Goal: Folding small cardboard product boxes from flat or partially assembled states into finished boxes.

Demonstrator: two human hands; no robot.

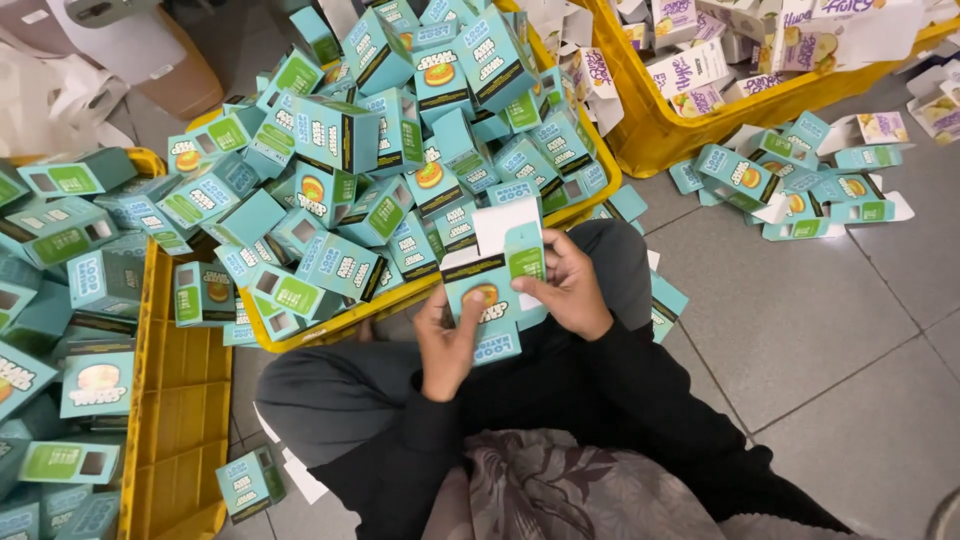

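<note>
Two hands meet over our lap on one small teal carton (497,285), held upright above our crossed, dark-trousered legs as we sit on the grey tiled floor (800,330). Our left hand (447,345) is closed around the carton's lower left side, thumb on its front face beside the round orange picture. Our right hand (570,285) is curled against the right edge, fingers (540,285) pressed to the green side panel. The carton's white top flap stands open, pointing away from us. Just beyond it, touching our knees, a yellow crate (330,325) is heaped well past its rim with folded teal cartons (400,130) of the same kind, lying at every angle. To our left a second yellow crate (175,400) holds more of them along its far side, with part of its ribbed bottom bare. A third yellow crate (690,125), at upper right, carries white-and-purple cartons (690,70). Near it, on the tiles, lies a loose scatter of flat teal cartons (790,180), some with white flaps spread. One lone carton (250,483) rests on the floor beside our left knee.
</note>
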